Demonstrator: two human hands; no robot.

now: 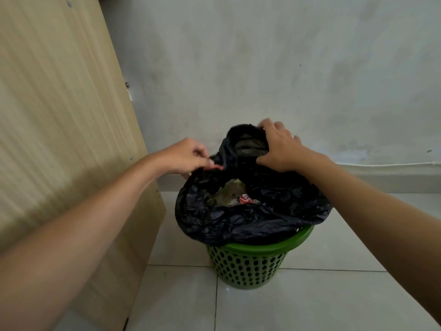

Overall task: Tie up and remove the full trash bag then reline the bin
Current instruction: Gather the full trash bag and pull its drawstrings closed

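A black trash bag (241,220) bulges out of a green perforated bin (248,266) standing on the floor. Its mouth is partly open, and wrappers and paper trash (235,195) show inside. My left hand (188,156) pinches a gathered strip of the bag's rim at the left. My right hand (282,146) grips a raised loop of the rim at the back right, with the fingers curled over the plastic. The two gathered parts meet between my hands above the bin.
A light wooden cabinet side (71,115) stands close to the left of the bin. A grey-white wall (286,68) rises right behind it. White floor tiles (310,302) spread to the front and right. A thin white cable (393,164) runs along the wall's base.
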